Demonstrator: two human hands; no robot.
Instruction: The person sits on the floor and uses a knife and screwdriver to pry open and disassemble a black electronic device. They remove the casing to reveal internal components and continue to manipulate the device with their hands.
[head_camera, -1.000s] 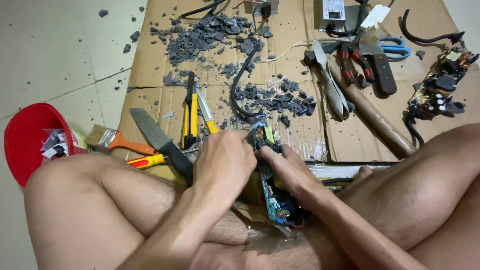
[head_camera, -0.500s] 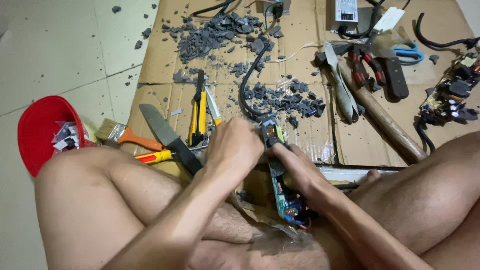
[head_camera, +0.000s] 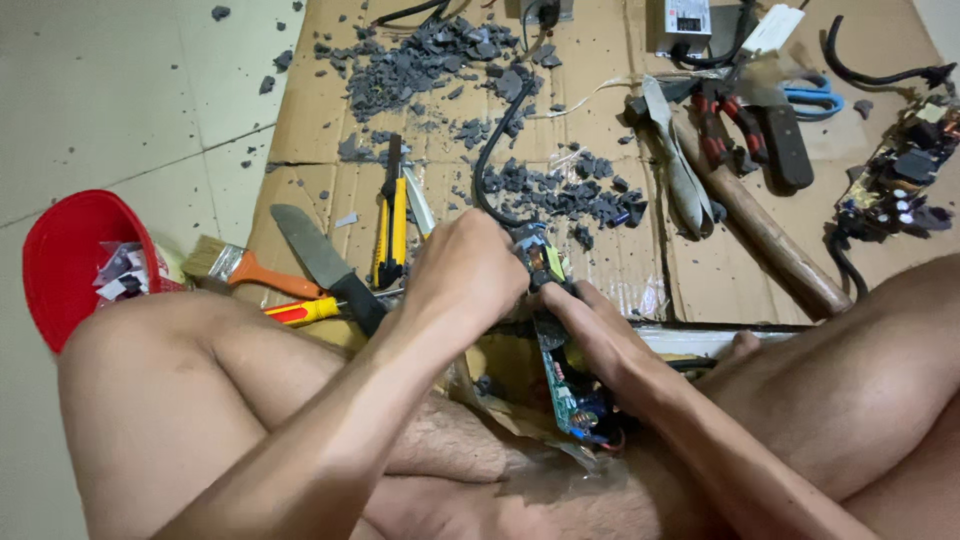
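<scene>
Both your hands clamp the circuit board (head_camera: 560, 375): left hand (head_camera: 470, 280) on top, right hand (head_camera: 595, 335) underneath. Slip risk: solder points could cut you.

Matt brown cardboard (head_camera: 640, 270), glossy red plastic bowl (head_camera: 70, 250), wooden hammer handle (head_camera: 770, 235).

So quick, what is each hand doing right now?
Left hand: closed, gripping the top of the circuit board.
Right hand: closed around the board's middle.
</scene>
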